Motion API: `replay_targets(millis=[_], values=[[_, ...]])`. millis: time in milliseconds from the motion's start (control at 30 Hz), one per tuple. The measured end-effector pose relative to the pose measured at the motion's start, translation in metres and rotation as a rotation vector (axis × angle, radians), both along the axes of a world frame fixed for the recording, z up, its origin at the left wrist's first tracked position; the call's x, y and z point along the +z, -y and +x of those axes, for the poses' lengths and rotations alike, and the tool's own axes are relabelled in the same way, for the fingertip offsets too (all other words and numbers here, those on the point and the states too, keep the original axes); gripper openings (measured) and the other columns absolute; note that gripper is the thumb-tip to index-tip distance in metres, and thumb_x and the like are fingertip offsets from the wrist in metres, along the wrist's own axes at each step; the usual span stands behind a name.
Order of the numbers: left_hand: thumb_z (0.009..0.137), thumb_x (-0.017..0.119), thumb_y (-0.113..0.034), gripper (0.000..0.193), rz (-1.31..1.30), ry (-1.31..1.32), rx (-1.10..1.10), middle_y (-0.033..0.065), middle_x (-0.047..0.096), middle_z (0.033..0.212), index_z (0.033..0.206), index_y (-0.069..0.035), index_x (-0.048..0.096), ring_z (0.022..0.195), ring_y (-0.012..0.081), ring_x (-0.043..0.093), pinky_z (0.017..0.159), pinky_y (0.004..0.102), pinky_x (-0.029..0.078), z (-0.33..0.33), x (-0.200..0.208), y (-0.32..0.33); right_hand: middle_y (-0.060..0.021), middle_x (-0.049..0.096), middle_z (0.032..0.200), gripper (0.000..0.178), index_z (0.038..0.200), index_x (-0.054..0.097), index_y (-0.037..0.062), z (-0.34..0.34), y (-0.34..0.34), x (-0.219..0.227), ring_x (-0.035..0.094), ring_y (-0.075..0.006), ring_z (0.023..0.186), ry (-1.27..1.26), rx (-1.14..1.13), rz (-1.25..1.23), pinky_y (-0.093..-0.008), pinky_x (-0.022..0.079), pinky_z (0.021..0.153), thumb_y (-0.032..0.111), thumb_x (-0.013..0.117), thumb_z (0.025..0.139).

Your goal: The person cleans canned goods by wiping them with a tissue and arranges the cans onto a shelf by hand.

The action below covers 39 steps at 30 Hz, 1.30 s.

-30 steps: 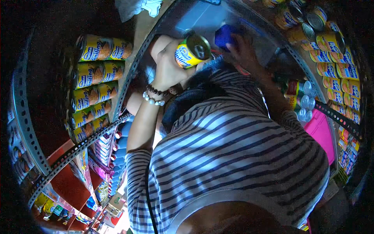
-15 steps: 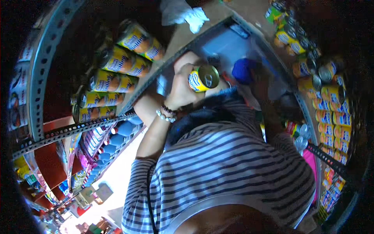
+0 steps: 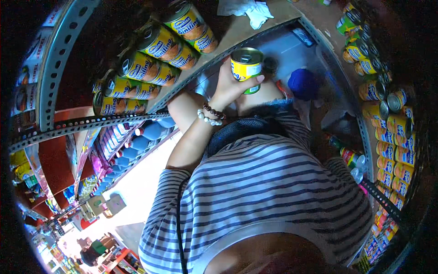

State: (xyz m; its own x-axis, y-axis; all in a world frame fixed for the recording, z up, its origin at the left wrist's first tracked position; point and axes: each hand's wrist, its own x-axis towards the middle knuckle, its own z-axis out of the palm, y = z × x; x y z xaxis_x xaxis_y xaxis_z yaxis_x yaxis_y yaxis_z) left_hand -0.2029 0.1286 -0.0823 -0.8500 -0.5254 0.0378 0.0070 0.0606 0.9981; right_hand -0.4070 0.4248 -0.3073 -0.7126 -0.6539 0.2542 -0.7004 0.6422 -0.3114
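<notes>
My left hand [image 3: 232,89] is closed round a yellow-labelled food can [image 3: 247,69] with a ring-pull lid. The can stands nearly upright, its lid uppermost, with the thumb across the lower front of its label. Two beaded bracelets [image 3: 211,118] circle the left wrist. Beyond that hand, on the left-hand shelf, similar yellow cans [image 3: 157,45] are stacked in rows. Of my right arm only the striped sleeve [image 3: 336,168] shows, low at the right beside some bottles; the right hand is out of sight.
Metal shelf rails [image 3: 86,122] frame the left side. More stacked cans [image 3: 396,153] line the right shelf, near bottles [image 3: 351,157]. A blue rounded object [image 3: 302,84] lies past my lap. White crumpled plastic [image 3: 259,16] rests on the far shelf. Blue-grey jugs [image 3: 148,132] stand lower left.
My left hand has moved the can farther from my body and slightly right. The can has turned, so another part of its label shows. The view has shifted a little.
</notes>
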Motion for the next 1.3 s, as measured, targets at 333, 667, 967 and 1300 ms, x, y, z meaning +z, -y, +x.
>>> replay_targets(millis=[333,667,967,1300], values=[[0.064,0.088,-0.010,0.076,-0.199,-0.380,0.120,0.0106,0.060,0.113,0.123,0.002,0.042,0.105,0.0167,0.059,0.093,0.0320,0.048,-0.073,0.015,0.009,-0.0191,0.043,0.138,0.072,0.137,0.042,0.0033,0.015,0.000,0.033,0.044,-0.0353,0.125,0.023,0.030,-0.107,-0.0484,0.039,0.104,0.025,0.076,0.078],[0.069,0.086,-0.004,0.074,-0.293,-0.381,0.451,0.0113,0.058,0.114,0.123,0.001,0.034,0.105,0.0175,0.059,0.094,0.0332,0.049,-0.105,-0.023,0.035,-0.0167,0.048,0.131,0.078,0.133,0.045,0.0023,0.029,0.010,0.055,0.049,-0.0321,0.119,0.075,0.080,-0.220,-0.0463,0.043,0.101,0.025,0.083,0.069],[0.070,0.084,-0.009,0.085,-0.442,-0.220,0.531,0.0230,0.058,0.119,0.135,0.007,0.032,0.111,0.0282,0.059,0.095,0.0385,0.048,-0.102,-0.010,0.024,-0.0145,0.054,0.125,0.083,0.128,0.047,0.0015,0.030,0.037,0.124,0.055,-0.0293,0.113,0.003,0.085,-0.650,-0.0444,0.046,0.098,0.025,0.090,0.061],[0.074,0.076,-0.013,0.078,-0.663,-0.076,0.522,0.0293,0.053,0.128,0.138,0.010,0.036,0.119,0.0355,0.055,0.101,0.0394,0.044,-0.059,-0.017,0.023,-0.0113,0.063,0.107,0.070,0.118,0.053,-0.0005,-0.006,0.248,0.272,0.064,-0.0186,0.090,0.545,0.518,-1.340,-0.0340,0.055,0.082,0.007,0.091,0.060]])
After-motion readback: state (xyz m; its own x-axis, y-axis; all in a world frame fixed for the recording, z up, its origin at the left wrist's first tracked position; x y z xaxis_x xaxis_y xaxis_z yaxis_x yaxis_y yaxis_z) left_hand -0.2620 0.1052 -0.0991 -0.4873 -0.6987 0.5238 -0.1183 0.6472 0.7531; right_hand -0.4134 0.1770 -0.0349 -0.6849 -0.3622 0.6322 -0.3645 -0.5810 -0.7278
